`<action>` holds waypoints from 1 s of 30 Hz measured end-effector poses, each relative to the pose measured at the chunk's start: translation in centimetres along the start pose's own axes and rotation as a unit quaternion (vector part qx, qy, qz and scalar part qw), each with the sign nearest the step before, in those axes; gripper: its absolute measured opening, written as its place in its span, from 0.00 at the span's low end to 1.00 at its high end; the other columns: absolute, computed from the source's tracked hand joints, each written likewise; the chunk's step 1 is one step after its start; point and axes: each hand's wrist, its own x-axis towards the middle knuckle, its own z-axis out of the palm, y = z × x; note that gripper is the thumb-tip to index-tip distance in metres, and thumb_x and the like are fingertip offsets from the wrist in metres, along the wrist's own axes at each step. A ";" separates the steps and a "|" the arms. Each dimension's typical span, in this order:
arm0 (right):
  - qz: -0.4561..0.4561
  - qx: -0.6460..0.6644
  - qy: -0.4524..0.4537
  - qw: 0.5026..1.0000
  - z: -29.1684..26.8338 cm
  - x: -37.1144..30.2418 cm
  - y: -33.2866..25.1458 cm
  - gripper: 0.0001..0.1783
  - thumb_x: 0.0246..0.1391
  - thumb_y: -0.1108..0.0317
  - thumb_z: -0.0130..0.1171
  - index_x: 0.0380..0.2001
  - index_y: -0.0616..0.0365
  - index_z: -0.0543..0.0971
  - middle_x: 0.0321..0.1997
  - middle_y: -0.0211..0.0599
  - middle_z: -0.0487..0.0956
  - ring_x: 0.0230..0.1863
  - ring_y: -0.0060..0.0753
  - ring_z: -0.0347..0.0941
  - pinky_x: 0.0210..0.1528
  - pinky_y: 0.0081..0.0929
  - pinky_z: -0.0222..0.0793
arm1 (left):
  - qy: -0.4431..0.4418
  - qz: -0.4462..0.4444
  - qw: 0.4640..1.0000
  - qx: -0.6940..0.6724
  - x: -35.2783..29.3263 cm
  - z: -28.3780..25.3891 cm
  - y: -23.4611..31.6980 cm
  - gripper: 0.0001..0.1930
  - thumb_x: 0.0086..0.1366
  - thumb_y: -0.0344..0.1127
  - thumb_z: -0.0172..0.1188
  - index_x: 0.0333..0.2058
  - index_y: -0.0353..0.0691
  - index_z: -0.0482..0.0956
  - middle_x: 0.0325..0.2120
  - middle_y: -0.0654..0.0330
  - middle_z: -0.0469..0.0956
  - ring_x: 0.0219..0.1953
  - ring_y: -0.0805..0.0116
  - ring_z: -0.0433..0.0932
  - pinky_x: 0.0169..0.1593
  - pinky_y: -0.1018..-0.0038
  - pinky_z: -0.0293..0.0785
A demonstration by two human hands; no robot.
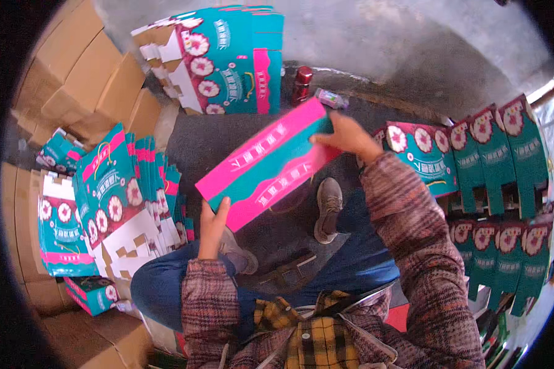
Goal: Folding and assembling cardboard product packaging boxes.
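Between my two hands, above the dark mat, a pink and teal cardboard gift box (266, 161) is held at a slant, its far right end raised away from me. My left hand (214, 226) grips the near left end, thumb on the teal panel. At the opposite end my right hand (347, 136) is closed around the corner, its thumb on the top face. The fingers beneath the box are hidden. Part of a cord handle shows under its lower edge.
Flat printed carton blanks (228, 61) lean against the far wall; more blanks (114, 190) stand at my left. Brown cartons (83, 67) are stacked behind them. Rows of formed boxes (495, 154) line my right. A red flask (301, 85) stands by the wall.
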 end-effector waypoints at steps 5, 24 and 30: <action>-0.076 0.069 0.222 0.970 -14.5 -8.6 0.3 0.31 0.48 0.56 0.67 0.49 0.65 0.70 0.39 0.46 0.79 0.40 0.37 0.76 0.42 0.32 0.71 | -0.009 0.212 0.972 -0.101 0.0 7.9 10.8 0.27 0.61 0.34 0.61 0.56 0.34 0.63 0.49 0.54 0.70 0.50 0.64 0.70 0.55 0.68 0.65; 0.188 0.494 0.509 0.679 -7.7 -31.7 33.3 0.38 0.61 0.37 0.39 0.65 0.49 0.58 0.68 0.29 0.60 0.67 0.33 0.54 0.65 0.34 0.49 | -0.276 0.231 0.918 0.164 -9.3 38.6 10.0 0.43 0.56 0.37 0.63 0.60 0.19 0.46 0.58 0.30 0.55 0.60 0.38 0.59 0.61 0.60 0.61; 0.220 0.484 0.531 0.660 -9.0 -31.6 34.8 0.34 0.62 0.43 0.42 0.62 0.57 0.64 0.62 0.35 0.67 0.61 0.34 0.62 0.61 0.33 0.56 | -0.335 0.263 0.892 0.153 -9.4 38.5 10.3 0.48 0.54 0.45 0.66 0.59 0.18 0.46 0.58 0.29 0.54 0.61 0.37 0.57 0.62 0.60 0.60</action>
